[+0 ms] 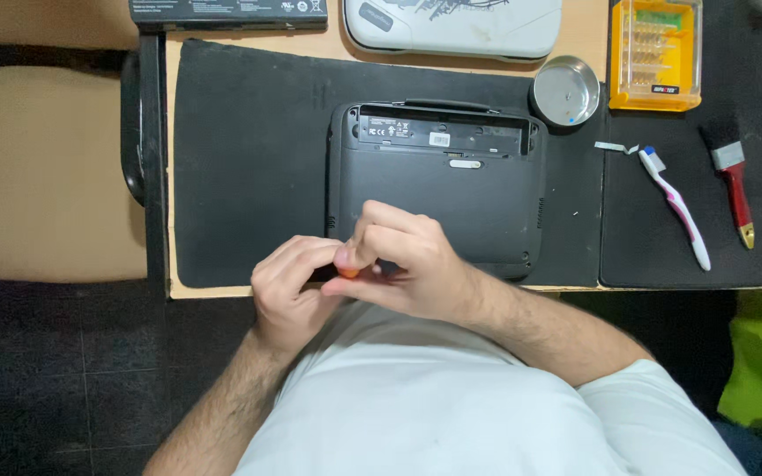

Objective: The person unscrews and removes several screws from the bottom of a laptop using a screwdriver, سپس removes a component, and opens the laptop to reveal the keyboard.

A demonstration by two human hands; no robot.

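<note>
Our left hand (pixel 288 286) and right hand (pixel 399 260), both closed, pinch small orange-tipped tool (pixel 347 272) at near edge of overturned black netbook (pixel 438 189) on bench mat (pixel 249 159). Battery bay (pixel 443 137) already empty; base cover not yet removed.

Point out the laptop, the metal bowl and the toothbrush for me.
Laptop (pixel 451 189): head view, middle of its black underside.
Metal bowl (pixel 565 91): head view, centre of its inside.
Toothbrush (pixel 679 208): head view, on the white-and-pink handle.
</note>
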